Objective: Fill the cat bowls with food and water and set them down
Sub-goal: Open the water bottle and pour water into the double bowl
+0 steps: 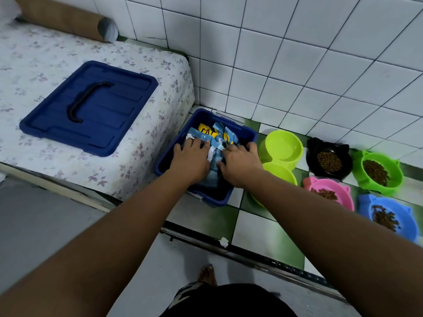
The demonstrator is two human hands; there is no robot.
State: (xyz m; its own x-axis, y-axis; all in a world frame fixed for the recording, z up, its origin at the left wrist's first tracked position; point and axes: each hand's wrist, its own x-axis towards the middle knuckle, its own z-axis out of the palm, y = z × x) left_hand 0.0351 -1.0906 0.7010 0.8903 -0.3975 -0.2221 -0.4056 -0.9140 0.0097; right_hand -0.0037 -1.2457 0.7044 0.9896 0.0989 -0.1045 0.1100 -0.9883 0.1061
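Both arms reach down, nearly straight, into the dark blue plastic storage bin [243,131] on the floor. The left hand [190,157] lies palm-down, fingers spread, on the blue-and-yellow cat food pouches [207,132]. The right hand [240,167] bends its fingers onto them (pinching or merely pressing, I cannot tell). Just right of the bin is a lime green plastic double bowl [270,138]. Beyond it, near the tiled wall, stand the kibble-filled black bowl [311,154], green bowl [359,171], pink bowl [345,199] and blue bowl [366,208].
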